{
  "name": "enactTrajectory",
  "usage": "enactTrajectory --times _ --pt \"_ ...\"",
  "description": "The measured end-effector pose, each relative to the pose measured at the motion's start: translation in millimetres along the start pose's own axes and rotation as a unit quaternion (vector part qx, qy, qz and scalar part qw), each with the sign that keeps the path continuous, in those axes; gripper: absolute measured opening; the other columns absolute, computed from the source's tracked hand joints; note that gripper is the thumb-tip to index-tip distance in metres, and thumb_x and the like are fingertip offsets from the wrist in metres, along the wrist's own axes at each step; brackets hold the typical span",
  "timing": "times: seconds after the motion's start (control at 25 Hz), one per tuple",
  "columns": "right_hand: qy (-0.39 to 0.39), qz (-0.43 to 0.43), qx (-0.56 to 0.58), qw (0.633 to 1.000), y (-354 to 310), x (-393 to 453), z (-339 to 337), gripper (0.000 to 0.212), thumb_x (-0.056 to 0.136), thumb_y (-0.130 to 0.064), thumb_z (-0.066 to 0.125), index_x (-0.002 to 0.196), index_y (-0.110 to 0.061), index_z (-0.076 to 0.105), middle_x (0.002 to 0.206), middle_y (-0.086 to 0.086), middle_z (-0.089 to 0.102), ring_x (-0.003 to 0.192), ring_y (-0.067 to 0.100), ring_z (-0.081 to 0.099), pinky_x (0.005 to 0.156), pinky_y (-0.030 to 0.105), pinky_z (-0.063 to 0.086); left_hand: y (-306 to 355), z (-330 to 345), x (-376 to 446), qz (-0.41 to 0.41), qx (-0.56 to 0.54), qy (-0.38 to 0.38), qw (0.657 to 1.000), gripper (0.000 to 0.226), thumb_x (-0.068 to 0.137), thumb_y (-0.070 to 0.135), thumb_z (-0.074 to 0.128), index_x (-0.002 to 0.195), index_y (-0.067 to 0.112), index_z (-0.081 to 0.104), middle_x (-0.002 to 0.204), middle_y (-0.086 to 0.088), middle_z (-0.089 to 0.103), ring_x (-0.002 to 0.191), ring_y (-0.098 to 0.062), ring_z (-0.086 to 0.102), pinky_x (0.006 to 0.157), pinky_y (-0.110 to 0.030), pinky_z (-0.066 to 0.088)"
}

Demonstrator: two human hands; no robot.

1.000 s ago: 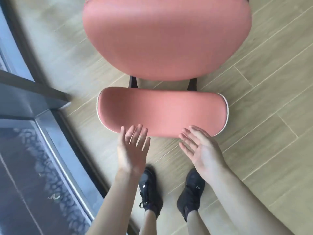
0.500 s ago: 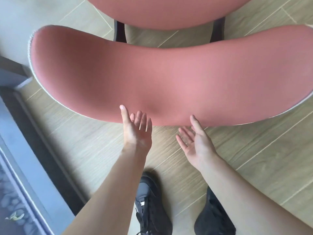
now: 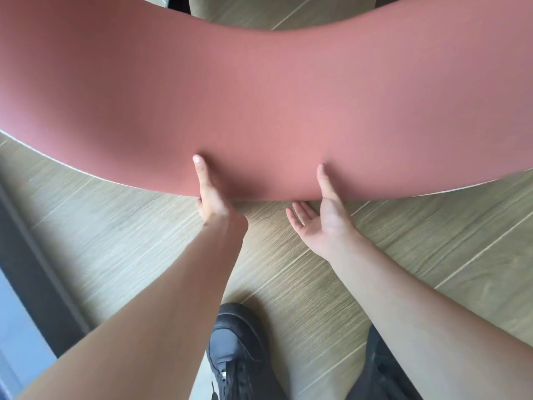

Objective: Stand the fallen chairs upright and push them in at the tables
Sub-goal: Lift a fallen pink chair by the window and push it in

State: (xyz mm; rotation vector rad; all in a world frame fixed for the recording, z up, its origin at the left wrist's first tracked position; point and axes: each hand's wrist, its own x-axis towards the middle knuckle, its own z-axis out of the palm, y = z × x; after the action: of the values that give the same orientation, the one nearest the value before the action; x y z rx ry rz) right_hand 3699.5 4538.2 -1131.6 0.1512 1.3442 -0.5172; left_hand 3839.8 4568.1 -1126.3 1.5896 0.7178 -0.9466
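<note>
A wide, curved backrest upholstered in salmon-pink fabric (image 3: 274,105) is filling the upper half of the view, its long axis running left to right across the frame and its lower, pale-piped edge bowing toward the person. Beneath and around it, a pale wood-plank floor (image 3: 115,226) is stretching out, with a dark window frame (image 3: 31,269) running along the left side. Two bare forearms are reaching forward from the bottom of the view to the middle of the backrest's near edge. The left hand (image 3: 212,197) is taking hold of that edge: its thumb is lying flat on the pink surface while its fingers are passing underneath, out of sight, so how tightly they are curling cannot be told. The right hand (image 3: 320,217) is just beside it, thumb touching the fabric, palm turned up and fingers straight and relaxed below the edge, not yet gripping. The backrest is lying directly ahead of both sets of fingers, with the left hand the more engaged. Two black shoes (image 3: 236,350) are standing on the floor below.
</note>
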Motion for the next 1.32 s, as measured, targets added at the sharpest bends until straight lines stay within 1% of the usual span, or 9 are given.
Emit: enactTrajectory --times 0.24,0.44,0.6,0.92,1.04,1.12,1.2,1.28,1.32 --pt "0.022 0.019 -0.030 0.999 -17.7 0.0 7.7 0.054 0.062 -0.060 0.084 0.094 -0.029 0.054 0.128 0.004 0.052 0.108 0.020 0.055 0.092 0.038 0.054 3.1 -11.8 10.0 0.025 -0.009 -0.018 0.999 0.084 0.064 0.066 0.082 0.125 0.018 0.054 0.119 0.001 0.063 0.102 -0.016 0.067 0.092 -0.033 0.059" --pt "0.138 -0.053 -0.021 0.989 -36.1 -31.1 -13.3 0.086 0.062 -0.064 0.082 0.133 -0.029 0.050 0.134 -0.005 0.047 0.125 0.021 0.045 0.095 0.047 0.051 -22.9 -14.1 -33.6 -0.011 -0.002 -0.048 0.999 0.089 0.064 0.064 0.083 0.130 0.015 0.049 0.122 -0.004 0.063 0.100 -0.017 0.066 0.089 -0.033 0.058" --pt "0.181 -0.070 -0.028 0.981 -68.9 -85.0 -22.1 0.081 0.063 -0.061 0.083 0.129 -0.025 0.052 0.127 -0.005 0.057 0.117 0.019 0.052 0.092 0.043 0.054 -30.5 -8.4 -97.6 -0.043 0.005 -0.044 0.998 0.092 0.061 0.063 0.085 0.131 0.015 0.048 0.119 -0.005 0.063 0.102 -0.018 0.065 0.091 -0.035 0.057" --pt "0.173 -0.135 -0.065 0.974 -159.8 -234.4 17.5 0.088 0.057 -0.067 0.083 0.130 -0.028 0.052 0.123 -0.013 0.056 0.106 0.011 0.055 0.079 0.033 0.054 64.4 32.3 -260.6 -0.059 0.017 -0.064 0.996 0.074 0.061 0.060 0.085 0.120 0.024 0.059 0.112 0.001 0.065 0.100 -0.018 0.065 0.088 -0.035 0.055" --pt "0.216 -0.154 -0.139 0.954 -204.0 -292.8 53.3 0.099 0.059 -0.066 0.081 0.131 -0.016 0.036 0.125 0.005 0.048 0.101 0.022 0.053 0.089 0.041 0.052 112.9 57.3 -316.4 -0.042 0.033 -0.065 0.996 0.066 0.067 0.057 0.084 0.118 0.023 0.058 0.106 0.003 0.067 0.092 -0.018 0.067 0.080 -0.032 0.055" --pt "0.314 -0.236 -0.320 0.862 -232.9 -329.3 72.7 0.104 0.060 -0.065 0.081 0.130 -0.010 0.027 0.133 0.016 0.034 0.115 0.036 0.047 0.091 0.045 0.048 142.8 77.6 -345.9 -0.035 0.045 -0.053 0.997 0.067 0.066 0.057 0.085 0.115 0.020 0.057 0.107 0.002 0.068 0.086 -0.018 0.066 0.071 -0.030 0.053" --pt "0.366 -0.437 -0.495 0.655 -255.9 -365.4 80.8 0.107 0.062 -0.054 0.084 0.142 -0.011 0.026 0.141 0.017 0.031 0.122 0.039 0.042 0.093 0.048 0.042 170.7 95.1 -372.3 -0.020 0.068 -0.038 0.997 0.077 0.064 0.060 0.085 0.121 0.018 0.055 0.114 0.003 0.066 0.084 -0.017 0.062 0.074 -0.029 0.052" --pt "0.258 -0.569 -0.656 0.424 -273.0 -386.7 85.3 0.107 0.064 -0.041 0.082 0.152 -0.020 0.025 0.152 0.015 0.025 0.134 0.035 0.037 0.108 0.052 0.032 187.2 98.7 -383.7 -0.013 0.085 -0.014 0.996 0.088 0.062 0.063 0.084 0.131 0.017 0.053 0.124 0.004 0.063 0.092 -0.019 0.060 0.080 -0.027 0.050" --pt "0.178 -0.556 -0.735 0.346 -282.2 -395.1 89.8 0.108 0.065 -0.040 0.080 0.154 -0.024 0.021 0.157 0.014 0.018 0.144 0.032 0.028 0.117 0.054 0.019 191.4 95.1 -385.1 -0.010 0.087 -0.005 0.996 0.092 0.062 0.063 0.084 0.134 0.017 0.052 0.128 0.004 0.062 0.096 -0.020 0.060 0.081 -0.027 0.050"
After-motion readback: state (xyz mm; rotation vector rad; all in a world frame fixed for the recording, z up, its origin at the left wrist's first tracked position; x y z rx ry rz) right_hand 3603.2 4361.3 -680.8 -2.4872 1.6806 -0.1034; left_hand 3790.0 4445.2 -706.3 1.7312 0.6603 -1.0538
